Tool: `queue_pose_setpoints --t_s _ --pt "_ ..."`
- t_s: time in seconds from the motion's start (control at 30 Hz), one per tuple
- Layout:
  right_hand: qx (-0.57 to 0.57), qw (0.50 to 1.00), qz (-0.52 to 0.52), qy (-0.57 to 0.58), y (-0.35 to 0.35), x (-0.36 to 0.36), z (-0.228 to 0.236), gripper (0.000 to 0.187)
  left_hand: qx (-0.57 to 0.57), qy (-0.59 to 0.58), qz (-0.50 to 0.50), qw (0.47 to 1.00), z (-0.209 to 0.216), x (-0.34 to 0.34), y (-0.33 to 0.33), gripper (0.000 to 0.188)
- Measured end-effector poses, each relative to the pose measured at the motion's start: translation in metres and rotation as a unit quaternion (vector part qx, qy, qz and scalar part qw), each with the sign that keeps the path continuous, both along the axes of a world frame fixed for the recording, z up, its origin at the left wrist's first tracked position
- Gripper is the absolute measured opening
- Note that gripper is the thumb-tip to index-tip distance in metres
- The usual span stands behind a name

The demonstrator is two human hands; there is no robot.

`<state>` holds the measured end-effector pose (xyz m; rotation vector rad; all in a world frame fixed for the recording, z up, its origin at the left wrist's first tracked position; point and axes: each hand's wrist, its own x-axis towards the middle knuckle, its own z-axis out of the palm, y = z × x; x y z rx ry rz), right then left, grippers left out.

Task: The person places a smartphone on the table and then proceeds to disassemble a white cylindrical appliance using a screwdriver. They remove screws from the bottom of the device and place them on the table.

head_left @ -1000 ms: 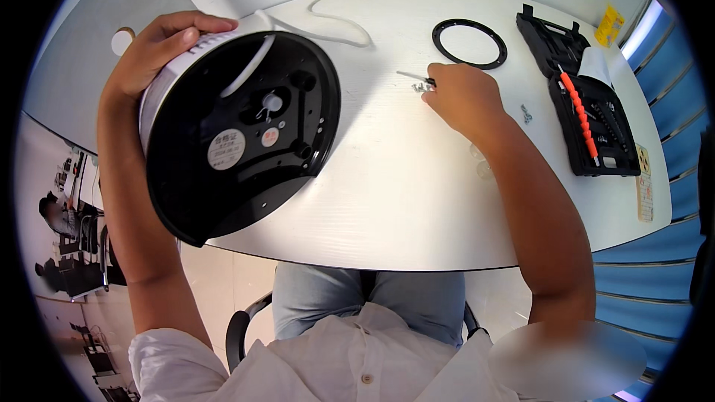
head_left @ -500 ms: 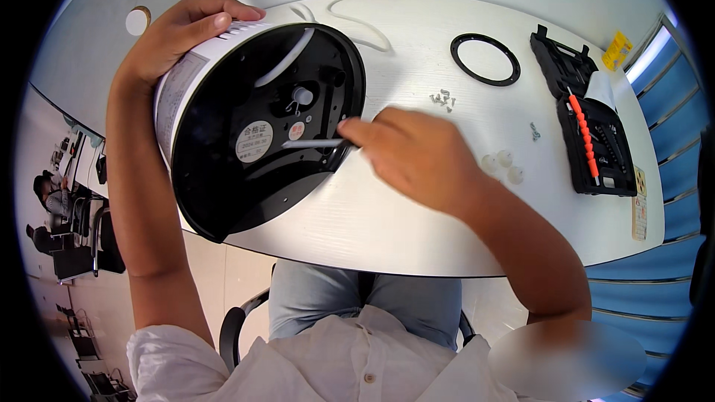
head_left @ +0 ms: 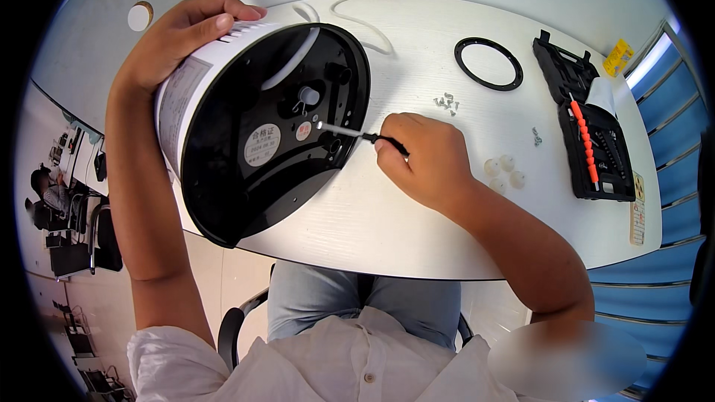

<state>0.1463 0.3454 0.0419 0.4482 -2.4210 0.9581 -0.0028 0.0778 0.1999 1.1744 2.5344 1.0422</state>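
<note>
A white, drum-shaped appliance (head_left: 223, 186) is tipped on the table with its black underside facing me. That underside bears round labels, a pale cord stretch and a grey knob-like part near the centre. My left hand (head_left: 186, 33) grips the appliance over its upper side, fingers on the vented white wall. A screwdriver (head_left: 342, 130) with a metal shaft and black handle is closed in my right hand (head_left: 424, 152). Its shaft points left, in front of the underside beside the small round label; whether the tip touches anything I cannot tell.
A pale power cord (head_left: 369, 33) trails behind. To the right are a black ring (head_left: 464, 69), loose screws (head_left: 447, 103), more small screws (head_left: 536, 136), translucent round pads (head_left: 505, 164) and a black tool case (head_left: 611, 152) with an orange flexible shaft (head_left: 585, 138). A remote (head_left: 637, 208) lies at the edge.
My right hand has drawn back slightly to the right, showing more of the screwdriver's handle, and its shaft now slants differently. The appliance has turned slightly under my left hand.
</note>
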Motion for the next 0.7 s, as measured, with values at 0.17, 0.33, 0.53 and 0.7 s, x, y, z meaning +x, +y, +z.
queue_pose_setpoints --t_s 0.17,0.33,0.53,0.7 --pt "-0.016 1.0 -0.004 -0.026 0.0026 -0.0011 0.0017 0.011 -0.006 0.0 0.023 1.0 0.0005 0.0028 -0.0008 0.059" --pt "-0.015 1.0 0.008 -0.001 -0.0026 -0.0005 -0.0005 0.012 0.004 -0.01 0.027 1.0 0.0002 0.0047 0.0009 0.057" --pt "-0.005 0.999 0.008 0.033 -0.0019 -0.0026 -0.0044 0.012 0.011 0.02 0.001 1.0 -0.0024 0.0008 -0.0007 0.056" --pt "-0.004 1.0 0.006 0.028 0.0003 -0.0026 -0.0018 0.012 0.019 -0.009 0.01 1.0 0.0 0.0044 0.0021 0.054"
